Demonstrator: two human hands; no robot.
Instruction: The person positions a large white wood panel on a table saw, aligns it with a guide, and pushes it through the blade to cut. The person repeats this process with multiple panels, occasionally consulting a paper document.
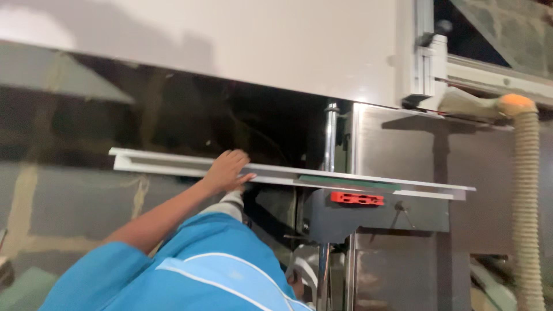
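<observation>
One long white metal profile strip is seen lying level across the grey machine table. It is pressed from above by one hand, the left hand, fingers laid flat, not closed around it. One red plastic clamp and one ribbed beige hose are counted nearby.

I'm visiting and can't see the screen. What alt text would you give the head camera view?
A hand rests on a long white profile strip lying across a grey machine, its fingers over the strip's edge. The arm wears a blue sleeve; a ribbed beige hose hangs at right.
</observation>
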